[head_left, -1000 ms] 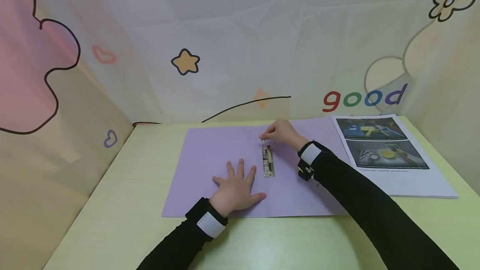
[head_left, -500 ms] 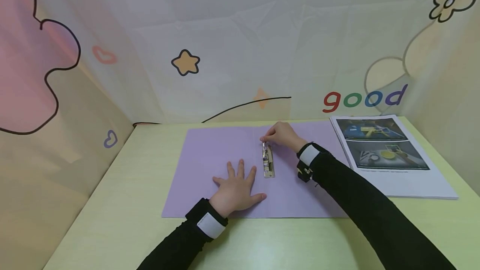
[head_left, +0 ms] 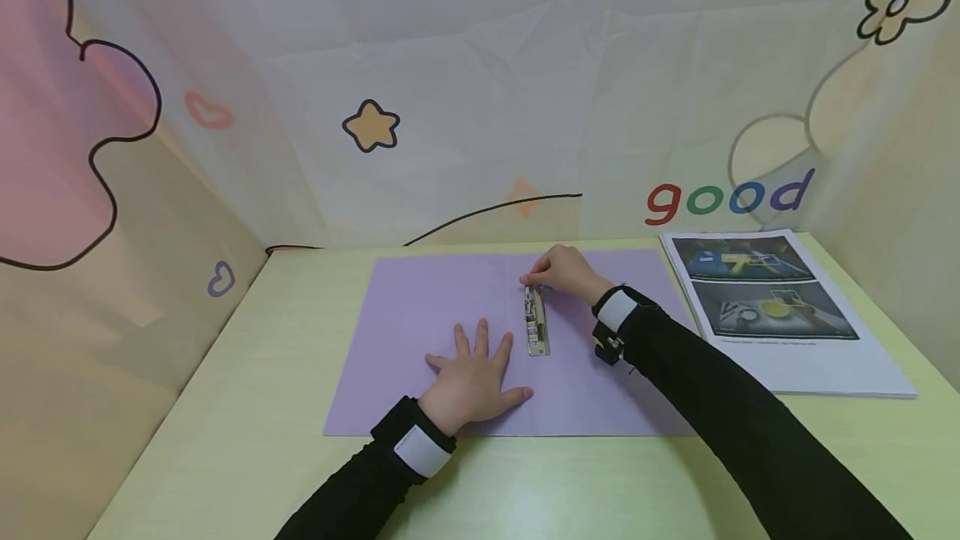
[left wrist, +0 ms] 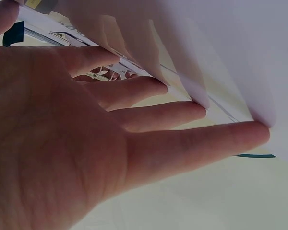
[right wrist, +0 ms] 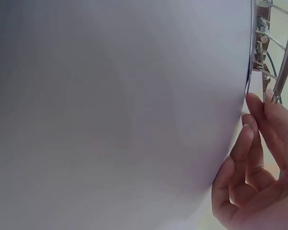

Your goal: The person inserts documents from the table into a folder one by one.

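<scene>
An open purple folder (head_left: 420,298) lies on the table, with a long silver metal clip (head_left: 536,327) fixed along its middle. My left hand (head_left: 471,382) rests on the folder's left side, fingers spread; in the left wrist view its straight fingertips touch the surface. At the clip's far end, my right hand (head_left: 564,270) pinches with thumb and forefinger. The right wrist view shows a raised metal lever (right wrist: 287,52) of the clip, its end at the thumb and forefinger. The fingers partly cover the exact contact.
On the right, a stack of printed sheets (head_left: 810,367) with two pictures on top lies beside the folder. A patterned cloth backdrop (head_left: 465,132) rises behind the table. Pale tabletop (head_left: 247,407) shows to the left and in front.
My right hand has come slightly nearer, still at the clip's far end. The folder's right cover has sunk a little along its far edge. My left hand has stayed put.
</scene>
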Tool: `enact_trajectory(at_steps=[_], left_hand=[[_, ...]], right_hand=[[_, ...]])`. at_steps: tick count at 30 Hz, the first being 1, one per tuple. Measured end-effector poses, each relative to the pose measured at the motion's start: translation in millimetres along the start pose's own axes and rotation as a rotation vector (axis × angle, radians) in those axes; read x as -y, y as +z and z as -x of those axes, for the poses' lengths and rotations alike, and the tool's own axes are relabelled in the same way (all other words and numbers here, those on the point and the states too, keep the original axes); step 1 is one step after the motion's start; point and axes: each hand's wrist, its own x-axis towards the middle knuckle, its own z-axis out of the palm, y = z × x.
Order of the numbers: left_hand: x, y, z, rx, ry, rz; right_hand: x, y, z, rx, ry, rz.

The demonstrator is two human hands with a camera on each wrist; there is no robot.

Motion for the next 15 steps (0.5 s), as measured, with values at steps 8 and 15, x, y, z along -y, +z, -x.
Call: enact_trajectory(at_steps=[8,15], left_hand=[[0.3,0.2,0.9,0.0,0.0,0.006],[0.6,-0.6,1.2,-0.007,0.006,0.011]], right_hand=[[-3.2,3.8,-2.0,0.013,0.019,-0.002],[-0.1,-0.4,1.2,0.035,0.021,0.017]])
